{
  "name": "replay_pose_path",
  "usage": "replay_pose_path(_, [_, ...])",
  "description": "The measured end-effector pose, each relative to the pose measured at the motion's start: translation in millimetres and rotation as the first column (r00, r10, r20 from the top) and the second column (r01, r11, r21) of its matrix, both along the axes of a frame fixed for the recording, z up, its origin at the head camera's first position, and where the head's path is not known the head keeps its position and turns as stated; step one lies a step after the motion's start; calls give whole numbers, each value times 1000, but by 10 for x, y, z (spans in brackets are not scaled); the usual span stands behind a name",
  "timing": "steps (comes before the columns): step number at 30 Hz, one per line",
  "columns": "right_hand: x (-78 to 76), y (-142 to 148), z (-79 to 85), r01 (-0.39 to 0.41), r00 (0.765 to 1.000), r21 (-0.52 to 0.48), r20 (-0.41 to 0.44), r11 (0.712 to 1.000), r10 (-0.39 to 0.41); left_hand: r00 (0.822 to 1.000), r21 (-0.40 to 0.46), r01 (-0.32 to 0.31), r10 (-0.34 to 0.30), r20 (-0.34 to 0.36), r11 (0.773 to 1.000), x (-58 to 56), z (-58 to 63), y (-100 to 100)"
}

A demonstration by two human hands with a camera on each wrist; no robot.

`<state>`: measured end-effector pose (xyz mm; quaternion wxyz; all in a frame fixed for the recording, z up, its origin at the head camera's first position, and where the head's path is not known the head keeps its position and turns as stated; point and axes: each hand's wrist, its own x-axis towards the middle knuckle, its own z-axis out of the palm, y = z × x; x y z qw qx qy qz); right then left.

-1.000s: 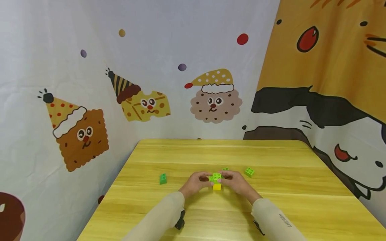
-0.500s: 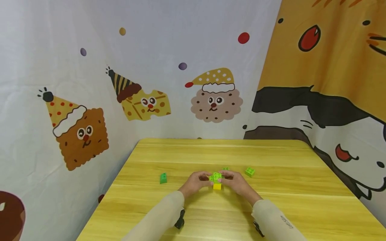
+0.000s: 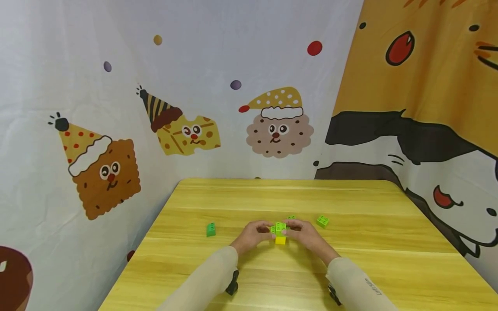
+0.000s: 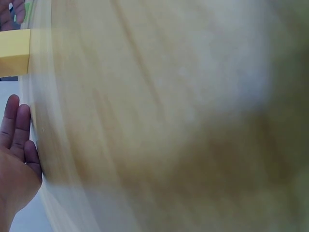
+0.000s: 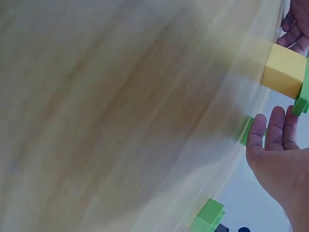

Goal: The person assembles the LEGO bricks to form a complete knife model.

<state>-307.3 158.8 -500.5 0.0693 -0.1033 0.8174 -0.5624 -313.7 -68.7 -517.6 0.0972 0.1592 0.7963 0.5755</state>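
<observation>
In the head view, a stack of toy building bricks stands at the middle of the table between both hands. Its top is a light green studded brick [image 3: 280,227], with a yellow brick [image 3: 280,240] at the bottom front. A lower green brick [image 3: 273,230] shows at the stack's left side. My left hand [image 3: 253,235] holds the stack from the left, thumb in front and index finger behind. From the right, my right hand [image 3: 305,234] pinches it, thumb tip on the top brick's front. The right wrist view shows the yellow brick's side [image 5: 284,70]; fingers partly hide the green bricks.
A darker green brick [image 3: 211,230] lies to the left on the wooden table [image 3: 249,276]. One light green brick [image 3: 322,221] sits to the right, and another [image 3: 292,217] is partly hidden behind the right hand. A printed cloth [image 3: 233,52] hangs behind the table.
</observation>
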Motion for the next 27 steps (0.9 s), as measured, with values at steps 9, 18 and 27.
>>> replay_pose_path(9, [10,109,113,29,1000,32,1,999,-29,1000,-6,7,-7,-11,1000,3,1,-8])
replay_pose_path(18, [-57,262,215,69,997,41,-20,997,-68,1000,-19,-10,10,-8,1000,12,8,-5])
replay_pose_path(27, [-145,551,336,118,993,0,-24,993,-118,999,-36,-26,25,-25,999,25,23,-2])
